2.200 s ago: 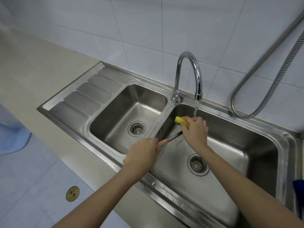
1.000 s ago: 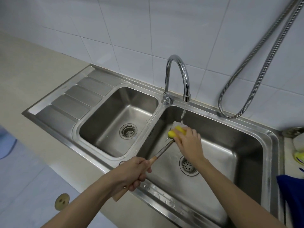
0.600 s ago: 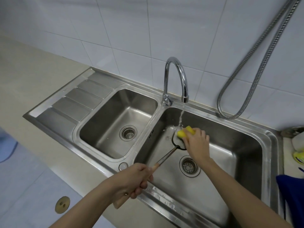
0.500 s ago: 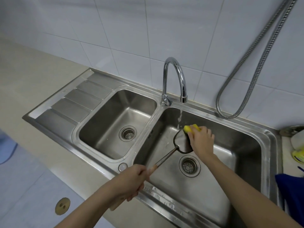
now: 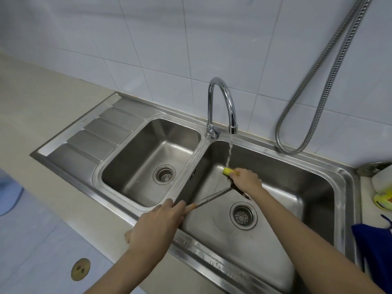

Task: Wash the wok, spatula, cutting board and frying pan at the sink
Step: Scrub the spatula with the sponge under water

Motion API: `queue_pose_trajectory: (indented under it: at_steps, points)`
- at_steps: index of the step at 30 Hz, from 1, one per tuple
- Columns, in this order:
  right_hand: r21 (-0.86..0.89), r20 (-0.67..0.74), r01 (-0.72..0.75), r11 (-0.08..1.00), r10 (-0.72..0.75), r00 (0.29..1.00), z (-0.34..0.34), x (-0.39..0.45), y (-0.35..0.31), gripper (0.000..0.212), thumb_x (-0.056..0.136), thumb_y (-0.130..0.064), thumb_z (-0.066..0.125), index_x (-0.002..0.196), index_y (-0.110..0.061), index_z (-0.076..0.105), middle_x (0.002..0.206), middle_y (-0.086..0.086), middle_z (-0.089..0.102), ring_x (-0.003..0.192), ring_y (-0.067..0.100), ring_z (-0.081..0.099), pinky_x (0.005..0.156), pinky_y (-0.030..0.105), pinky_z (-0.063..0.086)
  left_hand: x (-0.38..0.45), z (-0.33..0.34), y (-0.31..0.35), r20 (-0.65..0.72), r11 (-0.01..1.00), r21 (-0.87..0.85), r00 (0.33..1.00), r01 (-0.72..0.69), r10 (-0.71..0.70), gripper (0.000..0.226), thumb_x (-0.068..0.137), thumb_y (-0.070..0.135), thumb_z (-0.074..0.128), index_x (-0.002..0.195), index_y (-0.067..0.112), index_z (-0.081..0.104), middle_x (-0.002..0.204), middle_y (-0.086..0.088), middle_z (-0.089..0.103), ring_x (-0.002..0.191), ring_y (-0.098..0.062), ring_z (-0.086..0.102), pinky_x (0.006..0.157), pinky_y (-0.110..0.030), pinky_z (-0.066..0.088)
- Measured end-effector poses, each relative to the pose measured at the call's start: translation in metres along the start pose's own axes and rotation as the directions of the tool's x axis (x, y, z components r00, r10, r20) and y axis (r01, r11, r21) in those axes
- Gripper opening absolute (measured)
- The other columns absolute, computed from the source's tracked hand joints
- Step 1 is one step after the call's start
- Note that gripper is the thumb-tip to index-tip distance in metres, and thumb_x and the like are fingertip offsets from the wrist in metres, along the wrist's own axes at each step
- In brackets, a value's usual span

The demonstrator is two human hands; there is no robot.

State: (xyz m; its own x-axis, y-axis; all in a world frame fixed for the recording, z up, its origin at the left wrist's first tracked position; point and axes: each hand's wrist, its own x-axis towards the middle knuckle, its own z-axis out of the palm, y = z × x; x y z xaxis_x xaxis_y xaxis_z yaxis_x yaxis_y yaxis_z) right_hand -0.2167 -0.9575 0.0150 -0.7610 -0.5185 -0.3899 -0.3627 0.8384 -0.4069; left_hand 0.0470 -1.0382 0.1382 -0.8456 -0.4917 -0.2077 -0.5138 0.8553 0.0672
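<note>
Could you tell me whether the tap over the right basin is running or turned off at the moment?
Running: a stream of water falls from the tap spout onto the yellow sponge.

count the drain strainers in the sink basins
2: one drain strainer in the floor of the left basin, the other in the right basin, near the person's right forearm. None looks hidden.

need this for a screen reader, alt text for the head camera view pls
Over the right sink basin, the left hand grips a spatula by its handle while the right hand rubs its blade with a yellow sponge under the running faucet.
</note>
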Motion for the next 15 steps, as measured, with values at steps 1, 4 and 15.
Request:
queue_pose_trajectory:
  at_steps: [1, 4, 15]
  points:
    - [0.034, -0.009, 0.029, 0.999, -0.029, 1.0, 0.002, -0.003, -0.004, 0.037, 0.096, -0.044, 0.038, 0.128, -0.036, 0.054, 0.125, 0.012, 0.058, 0.115, 0.037, 0.05, 0.095, 0.04, 0.04, 0.002, 0.002, 0.0, 0.002, 1.0, 0.01, 1.0, 0.013, -0.013, 0.012, 0.099, 0.037, 0.04, 0.097, 0.026, 0.037, 0.086, 0.005, 0.043, 0.075, -0.019, 0.059, 0.069, -0.038, 0.054]
    - [0.028, -0.125, 0.262, 0.965, -0.256, 0.958, 0.013, -0.022, -0.019, 0.033, 0.096, -0.04, 0.043, 0.125, -0.035, 0.058, 0.117, 0.008, 0.058, 0.11, 0.032, 0.05, 0.09, 0.038, 0.04, 0.012, 0.008, -0.002, 0.005, 0.998, 0.011, 0.998, 0.055, -0.055, 0.021, 0.094, 0.037, 0.05, 0.093, 0.026, 0.033, 0.081, 0.003, 0.045, 0.069, -0.023, 0.059, 0.066, -0.042, 0.055]
    - [-0.074, -0.598, 0.292, 0.953, -0.277, 0.752, 0.036, -0.047, -0.002, 0.039, 0.094, -0.042, 0.042, 0.127, -0.026, 0.057, 0.12, 0.011, 0.054, 0.102, 0.029, 0.05, 0.082, 0.041, 0.045, 0.007, -0.003, 0.013, 0.542, 0.212, -0.813, 0.838, 0.542, -0.062, 0.039, 0.096, 0.043, 0.042, 0.097, 0.007, 0.056, 0.056, 0.002, 0.043, 0.036, -0.008, 0.029, 0.034, -0.015, 0.025]
